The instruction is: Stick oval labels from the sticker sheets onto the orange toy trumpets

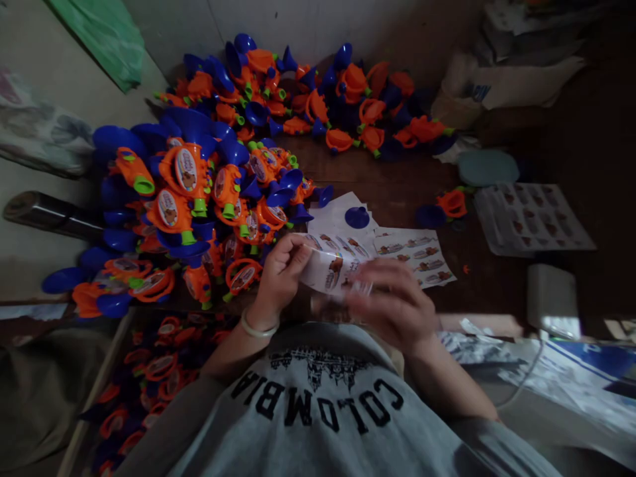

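My left hand [284, 275] pinches the left edge of a sheet of stickers [330, 268], which bends slightly as it is held up over the table's front edge. Oval-looking printed pictures show on the sheet. Over its right side is my right hand [395, 301], smeared by motion, so I cannot tell what its fingers hold. Beneath and behind lie another sticker sheet [417, 255] and white papers [332, 212] with a blue disc [356, 217] on top. Left of my hands is a heap of orange and blue toy horns [181, 172], many bearing oval stickers.
More toy horns [308, 99] are piled along the wall. One orange horn [450, 204] lies apart at right, near a stack of sticker sheets [536, 218] and a pale green lid-like piece [487, 167]. A dark cylinder [54, 215] lies at left. A box [159, 371] of horns stands below.
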Tool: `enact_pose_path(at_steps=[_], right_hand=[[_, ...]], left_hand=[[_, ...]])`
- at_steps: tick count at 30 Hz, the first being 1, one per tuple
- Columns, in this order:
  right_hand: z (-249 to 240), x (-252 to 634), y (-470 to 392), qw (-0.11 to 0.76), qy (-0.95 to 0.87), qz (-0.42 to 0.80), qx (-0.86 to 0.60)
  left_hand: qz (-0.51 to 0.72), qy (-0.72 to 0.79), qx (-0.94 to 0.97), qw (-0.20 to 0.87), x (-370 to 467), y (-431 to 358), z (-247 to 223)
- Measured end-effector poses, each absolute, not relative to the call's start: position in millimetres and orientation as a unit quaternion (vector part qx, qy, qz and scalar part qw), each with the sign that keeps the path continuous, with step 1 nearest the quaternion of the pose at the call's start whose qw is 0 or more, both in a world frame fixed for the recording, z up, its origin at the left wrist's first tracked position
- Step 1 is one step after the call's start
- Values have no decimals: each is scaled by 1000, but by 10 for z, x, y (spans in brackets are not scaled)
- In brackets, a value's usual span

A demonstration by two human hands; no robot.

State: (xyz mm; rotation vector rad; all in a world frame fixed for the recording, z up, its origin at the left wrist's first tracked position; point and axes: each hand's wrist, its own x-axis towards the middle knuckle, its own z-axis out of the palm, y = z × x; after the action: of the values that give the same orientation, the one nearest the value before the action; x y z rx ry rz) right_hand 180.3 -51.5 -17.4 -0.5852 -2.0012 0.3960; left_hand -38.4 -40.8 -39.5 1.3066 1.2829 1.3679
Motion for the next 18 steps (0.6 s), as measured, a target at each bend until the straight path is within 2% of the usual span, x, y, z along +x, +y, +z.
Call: enact_pose_path(at_steps=[2, 5, 12, 18], right_hand=[[-234, 1816, -444, 468, -796, 147, -355], [-360, 1783, -379, 434, -792, 160, -398], [-576, 1731, -380, 512, -766, 61, -383], [-578, 1744, -369, 499, -733, 206, -415]], left_hand=[[536, 493, 555, 402, -370, -417, -391], [525, 461, 588, 406, -329, -425, -383], [534, 443, 508, 511, -241, -362, -571], [499, 426, 606, 451, -287, -262, -480]])
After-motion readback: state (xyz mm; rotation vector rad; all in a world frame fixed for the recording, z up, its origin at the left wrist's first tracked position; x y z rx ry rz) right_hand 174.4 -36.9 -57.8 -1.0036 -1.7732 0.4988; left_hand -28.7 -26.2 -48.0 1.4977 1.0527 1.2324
